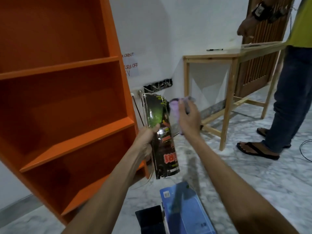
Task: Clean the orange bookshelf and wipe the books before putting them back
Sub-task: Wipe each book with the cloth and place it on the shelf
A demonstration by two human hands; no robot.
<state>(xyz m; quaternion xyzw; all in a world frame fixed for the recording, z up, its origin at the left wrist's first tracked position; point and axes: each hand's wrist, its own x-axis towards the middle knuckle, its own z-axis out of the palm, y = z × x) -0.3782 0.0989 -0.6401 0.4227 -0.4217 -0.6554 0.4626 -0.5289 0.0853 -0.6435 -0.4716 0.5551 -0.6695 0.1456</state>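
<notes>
Gripping with my left hand (146, 137), thumb on the cover and fingers curled behind, I hold a glossy black paperback book with green and red print (160, 135) by its middle. It is tilted with its far end raised, just right of the tall orange wooden bookshelf (67, 68), whose shelves in view are bare. My right hand (188, 119) is bunched round a soft lilac cleaning cloth (174, 108) at the book's far right edge; blur hides whether cloth meets cover. To wipe well, I judge, I should brace the book firmly and sweep the cloth flat down the whole cover. Then I should turn it for spine, back and page edges, shifting my thumb so no patch is missed. Gloss shows streaks, so light, even strokes suit it. Near me on the pale marbled floor (253, 174) lie a large flat blue book (185, 208) and, just left of it, a flat black item, perhaps a notebook (150, 220), likely waiting their turn; I should not step on them. Dark cables (140, 112) hang from wall plugs beside the shelf's right side, a snag risk when I reach in. Far right stands a pale wooden table (228, 55) with a black pen (214, 50) on it, and another person in blue jeans and dark sandals (290, 98) stands beside it, well apart from my work.
</notes>
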